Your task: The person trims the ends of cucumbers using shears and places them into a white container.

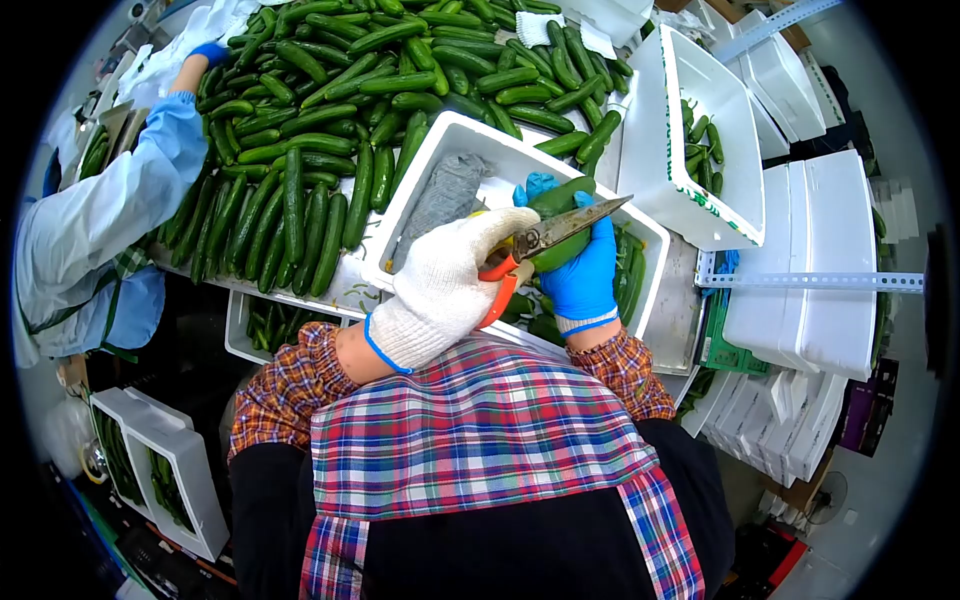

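Note:
My left hand (440, 285), in a white knit glove, is closed around the orange-red handles of a pair of scissors (560, 230). The blades point to the upper right and cross in front of the green cucumbers (560, 252) in my right hand. My right hand (585, 280), in a blue glove, wraps around these cucumbers; their exact number is hard to make out. Both hands are above a white foam box (420, 150). Inside it lie a grey cloth-like bundle (450, 190) and several cucumbers (630, 275), partly hidden by my hands.
A large heap of cucumbers (320, 110) covers the table beyond the box. Another foam box (650, 130) with cucumbers stands at the right, near stacked white boxes (800, 260) and a perforated metal bar (810, 281). At the left, a co-worker's blue-gloved hand (210, 53) reaches to the heap.

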The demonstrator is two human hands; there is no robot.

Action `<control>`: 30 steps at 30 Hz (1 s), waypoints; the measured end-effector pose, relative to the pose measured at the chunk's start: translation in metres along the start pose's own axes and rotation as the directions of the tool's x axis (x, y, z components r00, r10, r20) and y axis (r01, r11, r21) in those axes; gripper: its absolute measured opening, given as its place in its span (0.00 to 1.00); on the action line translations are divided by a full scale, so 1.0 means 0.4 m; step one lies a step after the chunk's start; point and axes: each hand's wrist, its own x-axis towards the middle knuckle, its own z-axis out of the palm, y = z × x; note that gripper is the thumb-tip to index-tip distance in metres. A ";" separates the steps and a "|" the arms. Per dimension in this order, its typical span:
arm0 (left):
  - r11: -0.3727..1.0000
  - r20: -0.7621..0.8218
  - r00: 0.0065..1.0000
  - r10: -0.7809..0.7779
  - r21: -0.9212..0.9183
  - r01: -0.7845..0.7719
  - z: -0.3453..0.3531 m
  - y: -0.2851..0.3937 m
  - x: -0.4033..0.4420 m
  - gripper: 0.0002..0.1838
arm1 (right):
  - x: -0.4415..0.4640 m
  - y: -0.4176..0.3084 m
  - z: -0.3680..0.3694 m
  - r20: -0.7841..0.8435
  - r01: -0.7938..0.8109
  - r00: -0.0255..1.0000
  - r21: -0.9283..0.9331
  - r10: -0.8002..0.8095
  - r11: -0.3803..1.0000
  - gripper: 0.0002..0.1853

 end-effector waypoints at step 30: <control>0.682 -0.008 0.922 0.388 0.675 -0.281 -0.064 -0.107 0.006 0.36 | -0.020 -0.018 0.040 0.060 -0.029 0.998 0.183 0.018 0.983 0.27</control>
